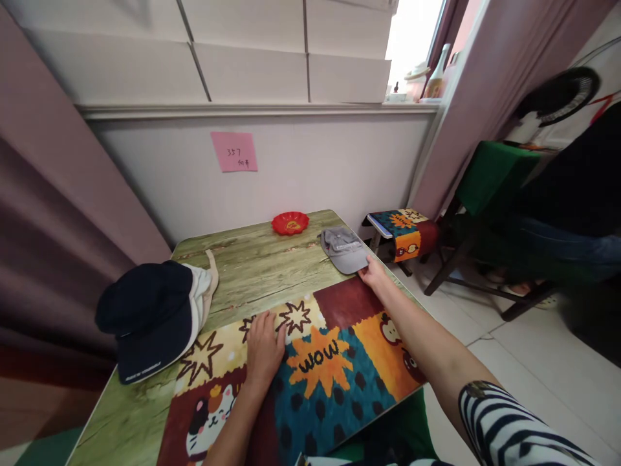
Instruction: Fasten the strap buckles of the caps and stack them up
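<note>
A grey cap [343, 250] lies at the back right of the table, its brim toward me. My right hand [372, 272] grips the brim's right edge, fingers beneath and thumb near the top. My left hand [265, 343] rests palm down on the patterned mat [334, 395], its fingers spread a little and nothing held. At the table's left edge sits a stack of caps, a dark navy one [150, 317] on top and pale brims showing under it. A red scalloped dish [290, 223] stands at the back of the table.
The wood-look table [247, 272] meets a white wall with a pink note [235, 152]. Beyond its right side are a small stool [402, 226] with a patterned cover and a person in dark clothing [577, 188] near a chair with a green cover [497, 175]. Curtains hang at both sides.
</note>
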Demonstrator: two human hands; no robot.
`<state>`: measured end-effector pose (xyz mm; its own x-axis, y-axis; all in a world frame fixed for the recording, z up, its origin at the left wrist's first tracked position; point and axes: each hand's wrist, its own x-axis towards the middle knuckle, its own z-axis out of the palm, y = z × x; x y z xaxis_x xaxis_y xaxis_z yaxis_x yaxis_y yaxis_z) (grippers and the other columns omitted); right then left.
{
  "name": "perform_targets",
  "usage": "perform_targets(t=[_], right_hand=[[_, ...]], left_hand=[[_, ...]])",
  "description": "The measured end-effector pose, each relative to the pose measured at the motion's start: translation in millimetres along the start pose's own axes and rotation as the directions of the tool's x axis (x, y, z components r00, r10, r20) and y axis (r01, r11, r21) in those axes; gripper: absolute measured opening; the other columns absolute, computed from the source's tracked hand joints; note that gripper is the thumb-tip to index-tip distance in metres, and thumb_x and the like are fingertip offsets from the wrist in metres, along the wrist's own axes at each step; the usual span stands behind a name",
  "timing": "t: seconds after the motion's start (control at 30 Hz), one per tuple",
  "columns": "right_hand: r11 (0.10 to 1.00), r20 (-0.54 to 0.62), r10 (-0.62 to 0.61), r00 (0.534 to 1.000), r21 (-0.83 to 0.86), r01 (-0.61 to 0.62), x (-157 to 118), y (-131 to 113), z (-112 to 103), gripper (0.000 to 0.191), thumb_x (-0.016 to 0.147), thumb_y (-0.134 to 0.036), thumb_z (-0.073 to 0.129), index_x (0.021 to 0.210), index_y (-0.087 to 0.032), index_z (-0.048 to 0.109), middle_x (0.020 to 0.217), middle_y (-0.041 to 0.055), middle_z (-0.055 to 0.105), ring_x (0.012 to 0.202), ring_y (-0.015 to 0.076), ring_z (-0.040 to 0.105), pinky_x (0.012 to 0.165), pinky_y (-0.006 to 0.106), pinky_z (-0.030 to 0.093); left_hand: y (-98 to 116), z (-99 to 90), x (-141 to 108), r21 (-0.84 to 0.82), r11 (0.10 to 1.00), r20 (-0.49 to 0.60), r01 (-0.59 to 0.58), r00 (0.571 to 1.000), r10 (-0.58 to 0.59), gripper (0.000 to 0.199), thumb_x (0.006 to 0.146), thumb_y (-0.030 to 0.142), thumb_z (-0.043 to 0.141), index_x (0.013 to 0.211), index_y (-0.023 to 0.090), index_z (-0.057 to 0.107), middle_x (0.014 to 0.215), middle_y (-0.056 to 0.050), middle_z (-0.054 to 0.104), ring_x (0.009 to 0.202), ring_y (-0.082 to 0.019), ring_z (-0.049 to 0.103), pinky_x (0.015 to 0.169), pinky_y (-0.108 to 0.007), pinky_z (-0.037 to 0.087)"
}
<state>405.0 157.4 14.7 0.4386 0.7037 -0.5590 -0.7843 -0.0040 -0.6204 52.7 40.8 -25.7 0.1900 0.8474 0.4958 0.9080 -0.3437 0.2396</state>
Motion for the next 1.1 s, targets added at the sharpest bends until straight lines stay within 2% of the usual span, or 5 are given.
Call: perform_targets(t=[0.37,0.63,0.7,0.9,1.1], right_hand=[[0.993,-0.06,-0.062,0.996,-0.101,0.056,16.8,7.5,-30.3,0.021,0.075,0.001,0.063,0.086,-0.017,0.063,0.081,0.0025,0.073,0.077,0.0152,0.069,0.078,0.029,0.061],[0.95,-0.094,-0.251,0.963,-0.217,0.226,-56.1,19.4,-54.5,0.039,0.077,-0.017,0.067,0.113,-0.023,0.056,0.126,0.0077,0.063,0.12,0.0202,0.059,0.104,0.038,0.049],[0.81,-0.036,-0.504,0.863,-0.365,0.458,-77.5,28.3,-55.4,0.055,0.075,-0.024,0.069,0.127,-0.023,0.05,0.141,0.0094,0.052,0.131,0.0226,0.05,0.112,0.042,0.04],[0.503,0.598,-0.494,0.631,-0.396,0.769,-123.6,73.3,12.0,0.05,0.084,-0.036,0.063,0.132,-0.022,0.052,0.138,0.0124,0.054,0.125,0.0252,0.054,0.105,0.043,0.044],[0.757,0.627,-0.255,0.736,-0.343,0.555,-107.3,147.0,99.4,0.034,0.078,-0.039,0.066,0.105,-0.019,0.064,0.107,0.01,0.07,0.086,0.0198,0.068,0.08,0.035,0.054]], left_hand=[[-3.4,6.6,-1.9,0.065,0.997,0.007,-0.046,0.999,0.046,0.037,0.095,0.034,0.044,0.117,0.009,0.06,0.128,-0.022,0.06,0.123,-0.034,0.053,0.106,-0.05,0.042],[3.1,-3.4,-5.0,0.007,1.0,0.045,0.029,0.999,-0.03,0.033,0.092,0.031,0.05,0.12,0.015,0.06,0.129,-0.018,0.06,0.126,-0.035,0.053,0.107,-0.053,0.042],[7.2,-8.1,-6.7,-0.018,0.998,0.07,0.067,0.995,-0.066,0.035,0.091,0.029,0.05,0.122,0.016,0.06,0.131,-0.018,0.06,0.127,-0.034,0.052,0.108,-0.054,0.042],[15.5,-16.4,-10.6,-0.016,0.99,0.126,0.137,0.983,-0.134,0.038,0.091,0.025,0.048,0.127,0.016,0.058,0.137,-0.017,0.057,0.132,-0.034,0.048,0.108,-0.055,0.041],[17.1,-19.5,-13.0,-0.038,0.987,0.151,0.157,0.977,-0.15,0.039,0.091,0.023,0.048,0.129,0.016,0.057,0.14,-0.017,0.055,0.135,-0.034,0.046,0.109,-0.055,0.041]])
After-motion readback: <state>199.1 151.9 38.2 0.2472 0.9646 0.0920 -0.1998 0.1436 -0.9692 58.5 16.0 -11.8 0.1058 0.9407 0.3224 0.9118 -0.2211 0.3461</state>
